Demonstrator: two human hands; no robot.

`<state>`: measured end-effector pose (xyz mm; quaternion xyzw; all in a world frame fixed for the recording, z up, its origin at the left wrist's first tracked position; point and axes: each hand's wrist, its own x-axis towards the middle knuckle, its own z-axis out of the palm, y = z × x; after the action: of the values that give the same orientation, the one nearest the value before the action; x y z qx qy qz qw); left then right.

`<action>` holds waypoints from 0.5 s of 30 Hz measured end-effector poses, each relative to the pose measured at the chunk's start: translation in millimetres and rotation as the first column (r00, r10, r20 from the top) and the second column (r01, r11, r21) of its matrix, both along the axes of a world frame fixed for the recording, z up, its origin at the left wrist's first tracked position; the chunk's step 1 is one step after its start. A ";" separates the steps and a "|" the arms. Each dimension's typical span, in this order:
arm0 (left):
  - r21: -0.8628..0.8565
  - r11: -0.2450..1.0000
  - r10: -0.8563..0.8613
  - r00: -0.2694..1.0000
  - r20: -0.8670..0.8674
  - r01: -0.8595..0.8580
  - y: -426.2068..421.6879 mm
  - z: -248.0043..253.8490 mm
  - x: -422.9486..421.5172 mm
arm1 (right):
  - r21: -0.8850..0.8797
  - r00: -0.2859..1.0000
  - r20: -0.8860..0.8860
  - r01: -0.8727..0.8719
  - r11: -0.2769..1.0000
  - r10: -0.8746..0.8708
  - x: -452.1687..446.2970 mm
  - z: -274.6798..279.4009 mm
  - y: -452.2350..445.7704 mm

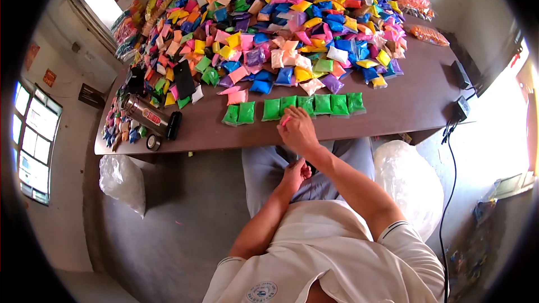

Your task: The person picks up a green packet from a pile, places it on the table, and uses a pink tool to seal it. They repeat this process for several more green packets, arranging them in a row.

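My right hand [299,130] is over the table's front edge, just in front of a row of green packets [322,104]. Its fingers are pinched round a small pinkish-red object [286,120], too small to name. The row's packets lie flat side by side; my hand partly covers one near the middle. Two more green packets [246,113] lie together to the left, separated by a gap. Below the table edge, my left hand [296,173] rests at my lap with its fingers curled in, and nothing shows in it.
A large heap of coloured packets [269,28] covers the back of the table [387,118]. At left are a steel flask [145,113], a black cap [174,125], a tape roll [153,142] and a black phone [183,79]. A power adapter [462,108] with cable sits right. Plastic bags [407,182] stand below.
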<state>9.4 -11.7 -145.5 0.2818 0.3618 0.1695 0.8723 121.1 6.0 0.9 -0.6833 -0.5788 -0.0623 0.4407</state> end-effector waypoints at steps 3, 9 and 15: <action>0.001 1.000 0.002 1.000 -0.022 -0.002 0.7 -5.2 0.7 | 0.011 1.000 0.027 0.008 1.000 -0.009 -12.1 -5.9 10.8; -0.043 0.999 0.020 0.999 -0.033 -0.022 2.4 4.6 -7.9 | 0.082 0.995 -0.026 0.100 0.992 -0.098 6.5 10.7 -10.8; -0.068 0.998 0.005 1.000 0.000 -0.005 -1.5 8.3 -2.6 | 0.072 0.978 -0.040 0.209 0.975 -0.207 39.0 4.0 -42.1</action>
<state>6.8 -13.2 -137.2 0.2509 0.3680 0.1594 0.8811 160.1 -36.1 4.9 -0.7239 -0.4940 -0.1190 0.4666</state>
